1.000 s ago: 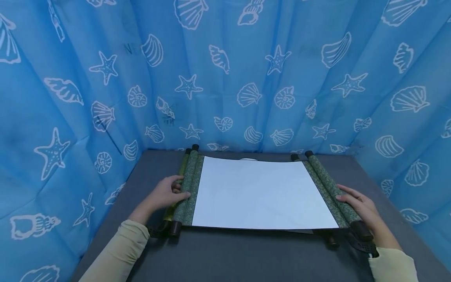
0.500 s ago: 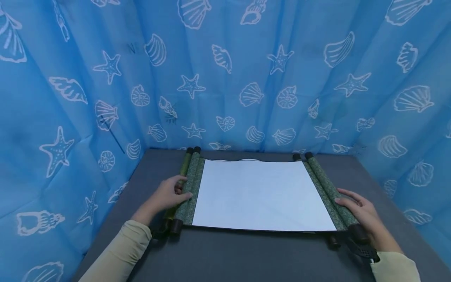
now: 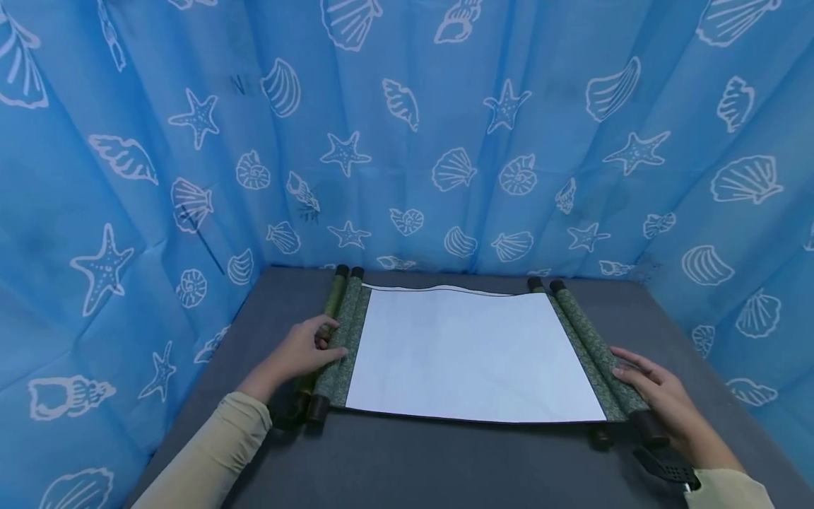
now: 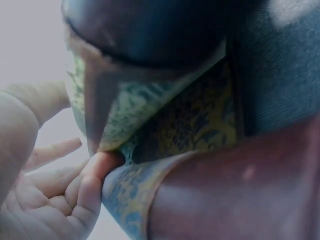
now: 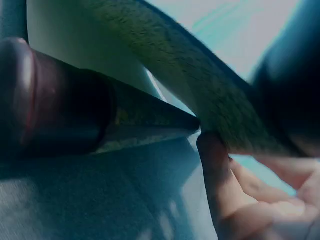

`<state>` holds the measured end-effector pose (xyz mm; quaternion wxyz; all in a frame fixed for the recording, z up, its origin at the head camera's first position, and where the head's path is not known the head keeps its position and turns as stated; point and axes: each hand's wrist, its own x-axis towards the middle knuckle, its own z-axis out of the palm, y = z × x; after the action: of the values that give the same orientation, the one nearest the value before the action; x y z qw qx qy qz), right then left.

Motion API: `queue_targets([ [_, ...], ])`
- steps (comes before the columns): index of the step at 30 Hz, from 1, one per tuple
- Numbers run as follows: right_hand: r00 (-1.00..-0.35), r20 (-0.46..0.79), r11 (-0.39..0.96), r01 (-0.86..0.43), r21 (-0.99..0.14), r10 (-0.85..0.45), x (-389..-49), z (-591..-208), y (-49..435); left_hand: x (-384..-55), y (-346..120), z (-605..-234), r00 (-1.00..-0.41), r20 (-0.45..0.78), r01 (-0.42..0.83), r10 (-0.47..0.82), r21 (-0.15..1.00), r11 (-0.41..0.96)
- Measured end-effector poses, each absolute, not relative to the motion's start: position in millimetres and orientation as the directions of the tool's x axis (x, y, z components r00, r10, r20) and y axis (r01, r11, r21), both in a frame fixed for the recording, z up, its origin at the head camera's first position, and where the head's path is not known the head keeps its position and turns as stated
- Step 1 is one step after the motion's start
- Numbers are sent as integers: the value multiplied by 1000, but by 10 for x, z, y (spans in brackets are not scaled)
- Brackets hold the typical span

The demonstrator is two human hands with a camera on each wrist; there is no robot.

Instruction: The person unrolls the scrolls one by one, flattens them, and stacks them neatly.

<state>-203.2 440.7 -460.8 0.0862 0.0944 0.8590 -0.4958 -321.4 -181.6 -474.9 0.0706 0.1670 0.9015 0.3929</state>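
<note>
A hanging scroll (image 3: 470, 357) with a white sheet and green patterned borders is spread partly unrolled above the table. My left hand (image 3: 292, 357) grips its left roller (image 3: 331, 371), thumb on top. Under and beside that roller lies another roller in yellow-green brocade (image 3: 335, 293), and my curled fingers (image 4: 92, 192) reach between the two. My right hand (image 3: 668, 399) pinches the right roller (image 3: 591, 336), thumb above and fingers at its outer side. Below it, a second roller with a dark brown end knob (image 5: 55, 105) shows in the right wrist view.
A dark grey table (image 3: 445, 466) lies under everything. Blue curtains (image 3: 407, 184) with white shells and starfish close it in at the back and both sides. A black wrist strap (image 3: 670, 470) sits at the right sleeve (image 3: 728, 488).
My right hand has shifted slightly towards me and to the right, and the sheet's near right edge sits a little lower. A wavy white edge now shows along the far side. My left grip stays.
</note>
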Motion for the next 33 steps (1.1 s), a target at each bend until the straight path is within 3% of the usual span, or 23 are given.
queue_targets([
  [7, -981, -191, 445, 185, -876, 31, -1974, -4700, 4446, -3243, -1843, -4742, -941, 13, 218, 338, 788, 575],
  [14, -987, -161, 390, 149, -909, 1, -2001, -4726, 4452, -3230, -1877, -4796, -951, 69, 242, 302, 775, 584],
  [19, -987, -154, 414, 125, -902, -39, -2004, -4777, 4440, -3205, -1856, -4810, -950, 68, 254, 306, 737, 626],
  [27, -981, -188, 556, 178, -812, 40, -1992, -4770, 4407, -3210, -1782, -4763, -942, 8, 244, 335, 703, 668],
  [33, -976, -214, 585, 203, -786, 51, -1988, -4747, 4385, -3232, -1759, -4767, -938, -16, 243, 347, 684, 688],
])
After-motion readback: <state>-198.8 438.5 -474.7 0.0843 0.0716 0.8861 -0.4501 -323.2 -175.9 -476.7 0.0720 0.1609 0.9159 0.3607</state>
